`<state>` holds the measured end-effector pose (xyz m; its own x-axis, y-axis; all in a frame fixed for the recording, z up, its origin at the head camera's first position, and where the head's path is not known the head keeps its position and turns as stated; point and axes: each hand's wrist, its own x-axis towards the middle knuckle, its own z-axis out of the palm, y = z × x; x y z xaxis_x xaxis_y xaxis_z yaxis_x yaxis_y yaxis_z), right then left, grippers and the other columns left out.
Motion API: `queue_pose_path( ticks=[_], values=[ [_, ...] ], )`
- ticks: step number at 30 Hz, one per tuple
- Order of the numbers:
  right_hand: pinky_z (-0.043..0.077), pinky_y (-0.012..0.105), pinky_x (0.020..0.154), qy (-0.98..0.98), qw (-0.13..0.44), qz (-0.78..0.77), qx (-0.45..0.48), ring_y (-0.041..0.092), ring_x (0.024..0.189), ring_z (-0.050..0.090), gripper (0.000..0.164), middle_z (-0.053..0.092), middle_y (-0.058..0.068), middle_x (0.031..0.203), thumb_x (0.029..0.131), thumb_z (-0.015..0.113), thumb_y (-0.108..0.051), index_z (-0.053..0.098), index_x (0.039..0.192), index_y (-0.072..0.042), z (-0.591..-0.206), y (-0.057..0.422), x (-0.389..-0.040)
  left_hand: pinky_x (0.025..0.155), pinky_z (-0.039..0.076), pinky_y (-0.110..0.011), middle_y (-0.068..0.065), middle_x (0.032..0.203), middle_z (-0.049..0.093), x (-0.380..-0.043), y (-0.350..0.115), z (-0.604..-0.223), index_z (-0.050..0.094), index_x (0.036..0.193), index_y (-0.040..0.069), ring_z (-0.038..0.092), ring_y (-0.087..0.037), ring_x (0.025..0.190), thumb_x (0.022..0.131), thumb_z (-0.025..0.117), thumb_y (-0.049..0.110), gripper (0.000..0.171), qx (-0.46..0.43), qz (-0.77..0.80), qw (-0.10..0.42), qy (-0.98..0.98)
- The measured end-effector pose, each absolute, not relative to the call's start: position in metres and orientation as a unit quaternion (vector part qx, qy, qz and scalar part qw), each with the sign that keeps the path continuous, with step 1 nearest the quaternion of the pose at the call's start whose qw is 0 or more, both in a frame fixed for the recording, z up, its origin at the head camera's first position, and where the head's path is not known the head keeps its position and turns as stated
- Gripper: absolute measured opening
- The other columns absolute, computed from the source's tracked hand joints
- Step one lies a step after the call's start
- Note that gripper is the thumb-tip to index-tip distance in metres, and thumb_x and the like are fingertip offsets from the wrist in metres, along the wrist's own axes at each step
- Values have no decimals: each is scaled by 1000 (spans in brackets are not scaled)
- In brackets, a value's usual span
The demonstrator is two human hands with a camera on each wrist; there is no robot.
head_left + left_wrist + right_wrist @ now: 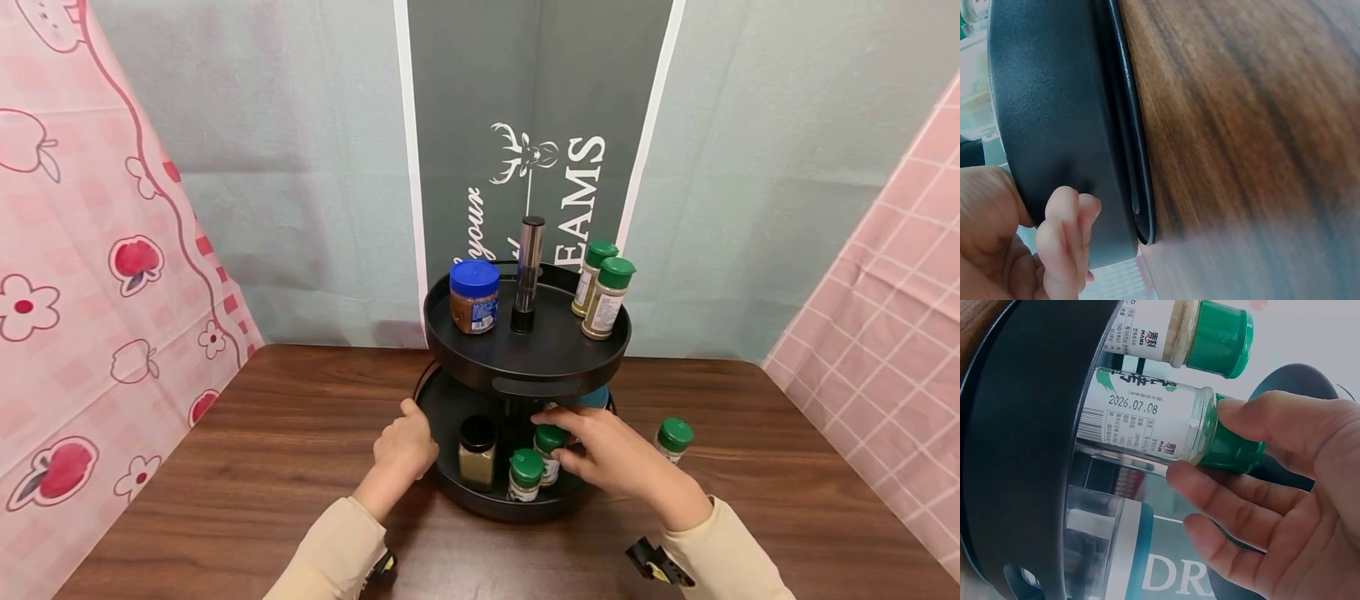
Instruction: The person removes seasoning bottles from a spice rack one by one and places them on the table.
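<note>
My left hand (407, 442) grips the left rim of the black two-tier rack's lower tray (480, 502). In the left wrist view its curled fingers (1063, 228) lie against the outer wall. My right hand (618, 454) reaches under the upper tray and pinches the green cap of a spice jar (1141, 415), which stands upright in the lower tray. A second green-capped spice jar (525, 475) stands just in front of it. To the left is a black-capped jar (477, 457) of greenish-brown powder. Behind the right hand, a blue-lidded clear container (1094, 531) is partly hidden.
The upper tray (525, 354) carries a blue-lidded jar (474, 298) and two green-capped spice jars (606, 300) around a metal post (528, 275). Another green-capped jar (673, 437) stands on the wooden table (315, 417), right of the rack. Fabric hangs on three sides.
</note>
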<state>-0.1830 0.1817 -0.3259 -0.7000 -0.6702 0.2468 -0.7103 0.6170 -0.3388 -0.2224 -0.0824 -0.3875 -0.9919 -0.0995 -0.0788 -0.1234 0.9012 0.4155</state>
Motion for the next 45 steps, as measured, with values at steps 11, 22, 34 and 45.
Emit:
queue_pose_path(
  ticks=[11, 22, 34, 45],
  values=[
    [53, 34, 64, -896, 63, 220, 380, 9, 79, 56, 40, 60, 9, 106, 80, 63, -5, 56, 119, -11, -325, 189, -182, 50, 45, -40, -10, 55, 52, -221, -83, -386, 35, 106, -2, 54, -28, 57, 74, 64, 13, 46, -57, 214, 28, 975],
    [48, 29, 57, -899, 115, 209, 367, 7, 70, 52, 40, 58, -1, 89, 78, 65, -4, 57, 116, -14, -317, 203, -179, 51, 45, -40, -10, 55, 53, -222, -81, -386, 34, 107, -2, 54, -29, 59, 73, 63, 12, 47, -58, 211, 29, 975],
    [50, 30, 60, -901, 157, 213, 342, 6, 74, 53, 38, 60, -3, 95, 75, 69, -4, 59, 110, -14, -309, 217, -172, 53, 46, -41, -10, 56, 52, -222, -82, -385, 34, 108, -2, 55, -30, 61, 73, 64, 13, 49, -68, 211, 31, 975],
    [49, 29, 57, -906, 165, 218, 324, 2, 70, 52, 40, 62, -4, 96, 75, 70, -5, 58, 111, -14, -303, 231, -167, 53, 46, -41, -10, 57, 53, -222, -80, -385, 33, 109, -2, 55, -29, 61, 73, 63, 13, 49, -72, 208, 35, 975]
  ],
)
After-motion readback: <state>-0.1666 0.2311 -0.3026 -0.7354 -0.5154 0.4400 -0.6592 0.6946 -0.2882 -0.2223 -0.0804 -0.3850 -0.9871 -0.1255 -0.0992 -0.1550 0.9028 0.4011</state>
